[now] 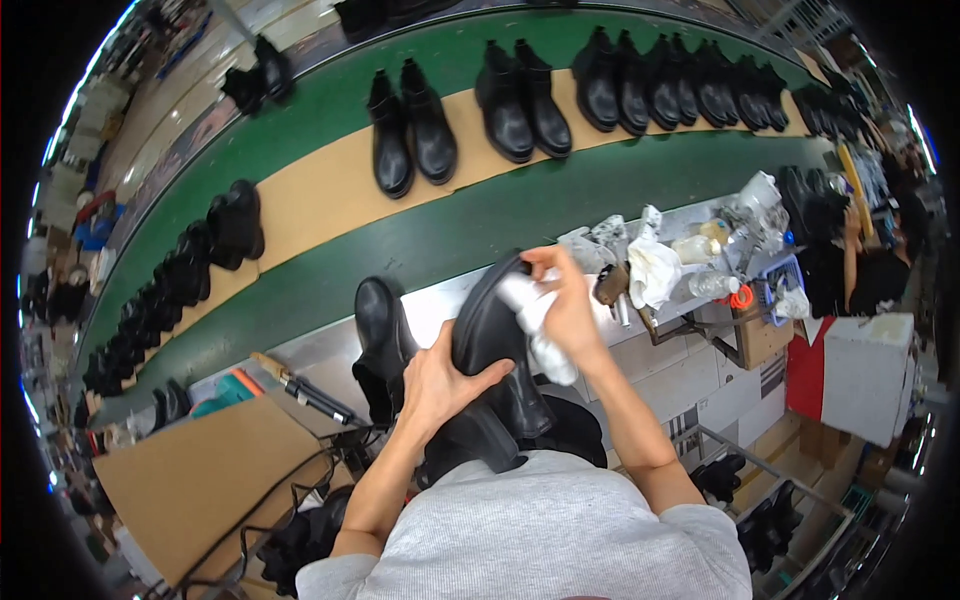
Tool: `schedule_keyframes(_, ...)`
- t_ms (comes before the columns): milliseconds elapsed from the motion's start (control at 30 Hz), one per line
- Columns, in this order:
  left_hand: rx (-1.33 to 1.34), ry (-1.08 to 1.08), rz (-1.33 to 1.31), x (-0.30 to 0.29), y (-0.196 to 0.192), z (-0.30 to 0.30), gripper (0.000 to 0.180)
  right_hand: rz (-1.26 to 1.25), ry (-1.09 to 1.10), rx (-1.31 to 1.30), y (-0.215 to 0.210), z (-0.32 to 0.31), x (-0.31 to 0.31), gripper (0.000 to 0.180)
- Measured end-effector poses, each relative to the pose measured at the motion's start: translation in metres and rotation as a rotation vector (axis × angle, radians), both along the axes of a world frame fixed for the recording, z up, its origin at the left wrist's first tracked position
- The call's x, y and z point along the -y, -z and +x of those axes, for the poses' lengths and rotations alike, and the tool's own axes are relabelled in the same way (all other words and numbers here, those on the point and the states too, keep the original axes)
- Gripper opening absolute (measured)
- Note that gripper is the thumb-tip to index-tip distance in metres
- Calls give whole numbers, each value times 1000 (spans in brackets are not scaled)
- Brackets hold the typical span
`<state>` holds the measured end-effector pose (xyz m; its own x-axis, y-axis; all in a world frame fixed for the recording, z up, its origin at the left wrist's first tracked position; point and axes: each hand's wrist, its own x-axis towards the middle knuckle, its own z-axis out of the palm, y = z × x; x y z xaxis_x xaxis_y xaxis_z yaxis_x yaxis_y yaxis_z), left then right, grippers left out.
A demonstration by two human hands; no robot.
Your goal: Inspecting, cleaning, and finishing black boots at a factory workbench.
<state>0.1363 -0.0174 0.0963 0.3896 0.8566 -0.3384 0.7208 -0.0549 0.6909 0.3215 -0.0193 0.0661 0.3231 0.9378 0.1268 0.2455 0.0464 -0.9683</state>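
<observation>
A black ankle boot (485,335) is tilted in front of my chest, its toe pointing up and away from me. My left hand (432,390) grips it from the left, thumb across the upper. With my right hand (568,310) I pinch a white cloth (525,300), blurred by motion, against the boot near its toe. Part of the cloth hangs below my palm. Just left of the held boot, another black boot (378,315) rests on the metal edge of the bench.
Beyond the bench runs a green conveyor (330,250) with a brown cardboard strip (310,190) bearing pairs of black boots (515,105). Rags (655,270), bottles (712,285) and a blue basket (784,280) crowd the right. Long-handled tools (310,392) lie left. Another person (855,255) is far right.
</observation>
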Motion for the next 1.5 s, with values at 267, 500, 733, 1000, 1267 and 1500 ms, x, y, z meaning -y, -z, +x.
schedule_keyframes(267,101,-98,19,-3,-3,-1,67,-147,98,320,36,32,-20,33)
schedule_keyframes(500,282,-297,-35,-4,9,-7,65,-398,115,894,78,103,-19,39)
schedule_keyframes(733,392,-405,-135,-1,25,-6,63,-705,497,867,150,215,22,34)
schedule_keyframes(1000,493,-434,-314,-7,28,14,65,-642,42,698,55,198,45,15)
schedule_keyframes(1267,541,-159,-565,-20,33,22,94,-296,352,831,39,200,113,26)
schedule_keyframes(1500,585,-393,-675,-18,26,41,97,124,785,-650,106,243,94,31)
